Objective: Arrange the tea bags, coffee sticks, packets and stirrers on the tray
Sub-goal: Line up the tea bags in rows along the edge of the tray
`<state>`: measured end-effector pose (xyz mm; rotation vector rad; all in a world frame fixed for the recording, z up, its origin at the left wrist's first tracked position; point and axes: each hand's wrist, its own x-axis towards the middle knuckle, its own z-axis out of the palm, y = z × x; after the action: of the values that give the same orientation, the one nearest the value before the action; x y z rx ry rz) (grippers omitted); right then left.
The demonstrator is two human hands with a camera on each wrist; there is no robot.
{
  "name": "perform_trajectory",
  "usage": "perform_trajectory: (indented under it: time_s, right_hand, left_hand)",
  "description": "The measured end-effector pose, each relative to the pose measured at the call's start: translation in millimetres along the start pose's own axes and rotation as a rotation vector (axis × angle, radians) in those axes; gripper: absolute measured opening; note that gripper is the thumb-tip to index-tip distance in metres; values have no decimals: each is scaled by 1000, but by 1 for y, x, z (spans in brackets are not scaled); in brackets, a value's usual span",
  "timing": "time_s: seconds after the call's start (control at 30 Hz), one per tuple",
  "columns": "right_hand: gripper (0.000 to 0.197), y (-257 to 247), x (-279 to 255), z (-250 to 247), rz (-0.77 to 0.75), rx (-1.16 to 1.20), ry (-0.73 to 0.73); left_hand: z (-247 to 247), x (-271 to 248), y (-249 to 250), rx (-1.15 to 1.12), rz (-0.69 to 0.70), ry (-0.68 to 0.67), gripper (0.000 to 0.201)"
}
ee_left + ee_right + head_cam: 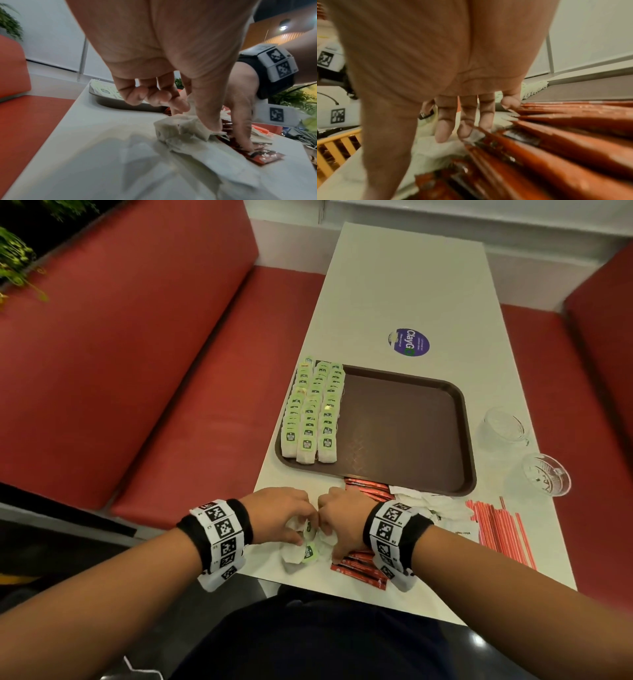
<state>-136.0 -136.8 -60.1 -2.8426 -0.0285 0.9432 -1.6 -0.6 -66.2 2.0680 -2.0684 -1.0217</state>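
A brown tray (404, 422) lies mid-table with three rows of green-tagged tea bags (311, 412) along its left side. Several loose tea bags (305, 553) (180, 129) lie in a small heap near the table's front edge. My left hand (305, 525) (193, 108) hovers over the heap and pinches one bag's paper between thumb and curled fingers. My right hand (325, 529) (443, 132) is beside it, its straight fingers pointing down onto the bags and its thumb resting on the red coffee sticks (359, 568) (556, 148). White packets (445, 508) and red-and-white stirrers (500, 529) lie to the right.
Two clear glass cups (505, 426) (544, 474) stand right of the tray near the table's edge. A round purple sticker (407, 342) marks the table beyond the tray. Red bench seats (171, 371) flank the table on both sides.
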Motion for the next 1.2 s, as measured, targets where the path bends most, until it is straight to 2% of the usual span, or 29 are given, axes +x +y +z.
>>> perform_trajectory:
  time_s: [0.13, 0.27, 0.47, 0.57, 0.63, 0.7, 0.8, 0.87, 0.97, 1.07, 1.2]
  right_hand:
    - [20, -1, 1, 5, -6, -18, 117]
    - [20, 10, 0, -1, 18, 54, 164]
    - [8, 32, -11, -15, 136, 485, 434]
    - [12, 42, -13, -19, 188, 618, 519]
    - [14, 49, -13, -21, 210, 667, 555]
    - [17, 56, -12, -25, 218, 705, 579]
    - [25, 66, -11, -27, 244, 722, 593]
    - [26, 72, -9, -27, 281, 735, 596]
    - [18, 80, -4, -24, 323, 760, 584]
    - [8, 84, 1, -23, 357, 745, 525]
    - [21, 88, 8, -24, 391, 650, 398]
  left_hand:
    - [1, 2, -3, 21, -11, 66, 19]
    - [-12, 3, -8, -3, -29, 198, 18]
    - [-36, 10, -16, -53, -130, 493, 14]
    - [-50, 19, -17, -131, -206, 532, 23]
    - [-58, 26, -15, -130, -219, 554, 20]
    - [-68, 33, -12, -94, -229, 533, 20]
    - [-82, 45, -12, -49, -241, 402, 35]
    - [-87, 56, -15, 35, -259, 310, 28]
    - [-93, 74, -18, 202, -288, 182, 24]
    - [-95, 92, -18, 265, -302, 88, 27]
    - [-94, 114, -20, 280, -344, 25, 29]
